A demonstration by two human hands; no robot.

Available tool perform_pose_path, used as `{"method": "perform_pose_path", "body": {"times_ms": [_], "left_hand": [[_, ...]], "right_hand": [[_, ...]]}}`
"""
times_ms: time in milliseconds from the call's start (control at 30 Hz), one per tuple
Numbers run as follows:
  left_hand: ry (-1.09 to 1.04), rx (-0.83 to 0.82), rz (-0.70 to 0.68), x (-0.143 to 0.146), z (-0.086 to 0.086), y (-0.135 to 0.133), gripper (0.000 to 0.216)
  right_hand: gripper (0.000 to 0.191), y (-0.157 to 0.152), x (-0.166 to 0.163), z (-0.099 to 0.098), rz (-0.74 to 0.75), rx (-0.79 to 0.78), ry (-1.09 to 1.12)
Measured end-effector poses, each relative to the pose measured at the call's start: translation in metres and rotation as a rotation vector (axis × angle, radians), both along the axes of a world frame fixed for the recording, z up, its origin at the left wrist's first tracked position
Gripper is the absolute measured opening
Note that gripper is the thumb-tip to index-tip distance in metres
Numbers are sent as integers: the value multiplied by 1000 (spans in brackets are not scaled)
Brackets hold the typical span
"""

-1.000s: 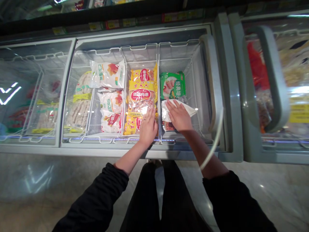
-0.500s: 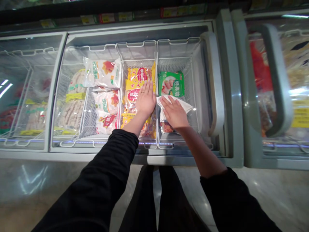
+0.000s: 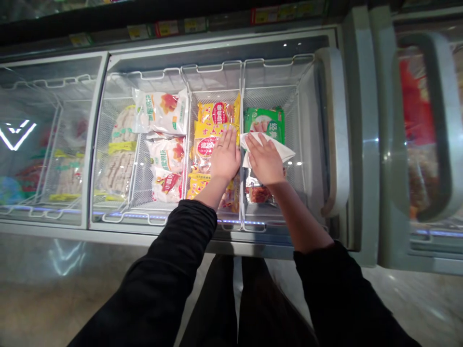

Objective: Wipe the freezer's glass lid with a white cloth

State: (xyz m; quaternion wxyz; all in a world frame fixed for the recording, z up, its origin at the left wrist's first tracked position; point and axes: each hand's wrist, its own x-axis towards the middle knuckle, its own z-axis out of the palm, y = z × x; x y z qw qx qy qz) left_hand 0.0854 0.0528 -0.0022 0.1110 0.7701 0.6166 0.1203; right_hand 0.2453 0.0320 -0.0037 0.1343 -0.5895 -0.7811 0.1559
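Note:
My right hand (image 3: pixel 265 161) lies flat with its fingers stretched over a folded white cloth (image 3: pixel 287 151), pressing it on the clear lid (image 3: pixel 306 159) of a chest freezer. To its left, my left hand (image 3: pixel 226 156) rests flat on the same lid, fingers straight and close together, nothing held. Under the lid, a green food packet (image 3: pixel 265 118) is partly covered by the cloth, and a packet with brown contents (image 3: pixel 259 194) shows below my right hand. Yellow packets (image 3: pixel 206 140) lie beneath my left hand.
A grey upright handle (image 3: pixel 336 135) stands at the lid's right end. White frozen-food bags (image 3: pixel 162 111) sit in wire baskets to the left. Another freezer with its own handle (image 3: pixel 446 130) adjoins on the right. Price tags (image 3: pixel 166 28) line the back rail.
My right hand and the cloth have slid slightly away from me, covering more of the green packet. My left hand stays over the yellow packets. The whole view has shifted a little.

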Motion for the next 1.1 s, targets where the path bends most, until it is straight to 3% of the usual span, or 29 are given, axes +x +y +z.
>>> {"method": "perform_pose_path", "body": {"times_ms": [133, 267, 367, 467, 633, 767, 933, 1100], "left_hand": [[-17, -11, 4, -1, 0, 0, 63], [-26, -28, 2, -1, 0, 0, 67], [-22, -23, 7, 0, 0, 0, 66], [-10, -19, 7, 0, 0, 0, 63], [-2, -23, -2, -1, 2, 0, 64], [-6, -17, 2, -1, 3, -1, 63], [-2, -18, 5, -1, 1, -2, 63], [-7, -23, 2, -2, 0, -1, 62]], "right_hand": [[62, -15, 34, -1, 126, -33, -24], [65, -4, 58, -4, -15, -6, -58], [70, 23, 46, -5, -118, 22, -66], [71, 39, 21, -5, -94, 26, -36], [67, 19, 18, 0, 58, -8, 8], [67, 5, 40, 2, 36, -37, -29], [71, 35, 23, 4, -97, -9, -59], [67, 49, -7, 5, 14, -6, 7]]}}
